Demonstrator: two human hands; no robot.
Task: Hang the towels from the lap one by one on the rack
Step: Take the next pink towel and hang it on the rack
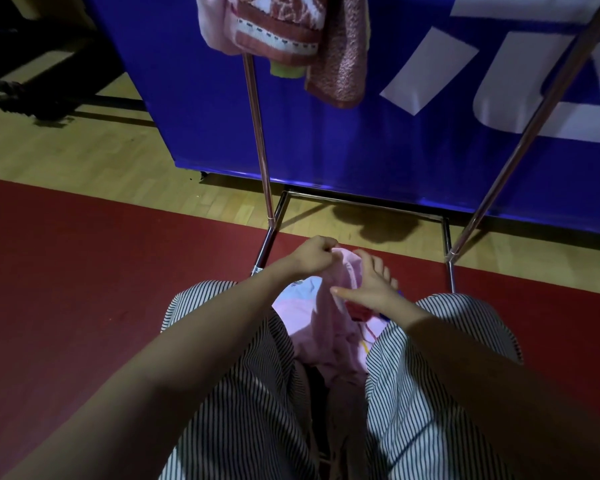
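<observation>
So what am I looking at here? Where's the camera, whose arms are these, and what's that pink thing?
No machine here: a person wears one camera on the head, looking down, so you see their own arms and striped trousers. The left hand pinches the top edge of a soft pink towel lying in the lap; the right hand rests against it with fingers spread. More colourful cloth lies underneath. In front stands a shiny metal rack, with a red-and-white patterned towel and a reddish-brown terry towel already draped over it. Behind is a blue banner.
</observation>
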